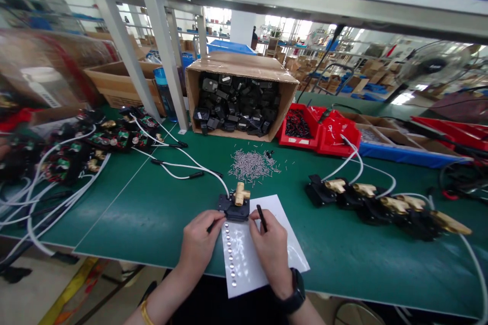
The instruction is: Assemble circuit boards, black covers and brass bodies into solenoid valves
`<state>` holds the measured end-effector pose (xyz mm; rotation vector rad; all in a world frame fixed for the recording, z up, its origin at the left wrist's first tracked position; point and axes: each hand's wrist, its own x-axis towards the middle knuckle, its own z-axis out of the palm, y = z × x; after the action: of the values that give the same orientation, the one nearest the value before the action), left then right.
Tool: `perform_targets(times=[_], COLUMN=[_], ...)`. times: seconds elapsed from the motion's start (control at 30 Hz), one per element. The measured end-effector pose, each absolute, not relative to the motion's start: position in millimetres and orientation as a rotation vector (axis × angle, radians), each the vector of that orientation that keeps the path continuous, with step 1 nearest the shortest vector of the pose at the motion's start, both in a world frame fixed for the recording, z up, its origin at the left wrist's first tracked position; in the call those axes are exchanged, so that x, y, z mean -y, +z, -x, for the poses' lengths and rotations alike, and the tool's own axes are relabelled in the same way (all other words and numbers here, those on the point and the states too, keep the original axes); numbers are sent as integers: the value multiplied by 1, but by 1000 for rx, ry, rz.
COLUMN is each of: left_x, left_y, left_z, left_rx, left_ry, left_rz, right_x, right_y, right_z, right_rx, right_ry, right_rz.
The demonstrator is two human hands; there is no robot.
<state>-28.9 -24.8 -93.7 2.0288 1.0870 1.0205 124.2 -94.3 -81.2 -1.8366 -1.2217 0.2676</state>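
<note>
A black block with a brass fitting (235, 203) and a white tube sits at the top of a white sheet (247, 256) on the green bench. The sheet carries a row of small round silver pieces (230, 254). My left hand (198, 244) has its fingers curled against the block's left lower corner. My right hand (270, 249) pinches a thin black tool (261, 217), its tip by the block's right side.
A heap of small metal pins (251, 164) lies beyond the block. An open carton of black parts (240, 99), red bins (316, 129), a row of finished brass-fitted blocks (381, 203) at right and wired assemblies (76, 152) at left surround the spot.
</note>
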Motion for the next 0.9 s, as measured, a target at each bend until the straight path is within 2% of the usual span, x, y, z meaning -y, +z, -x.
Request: perform_targets(times=[0.3, 0.5, 0.63, 0.83, 0.9], left_x=[15, 17, 3, -55, -65], left_y=[-79, -82, -74, -38, -29], left_z=[24, 21, 25, 27, 21], left_rx=[-1138, -1199, -1205, -1026, -1007], left_ry=[869, 932, 1070, 948, 1010], left_rz=[-1923, -1637, -1245, -891, -830], right_x=[94, 89, 96, 104, 95], right_y=[-86, -86, -87, -77, -65], right_z=[-122, -123, -125, -141, -146], right_rx=[1432, 1373, 1476, 1529, 1575], right_ry=[163, 93, 141, 223, 306], right_rz=[1742, 1778, 1737, 1814, 1819])
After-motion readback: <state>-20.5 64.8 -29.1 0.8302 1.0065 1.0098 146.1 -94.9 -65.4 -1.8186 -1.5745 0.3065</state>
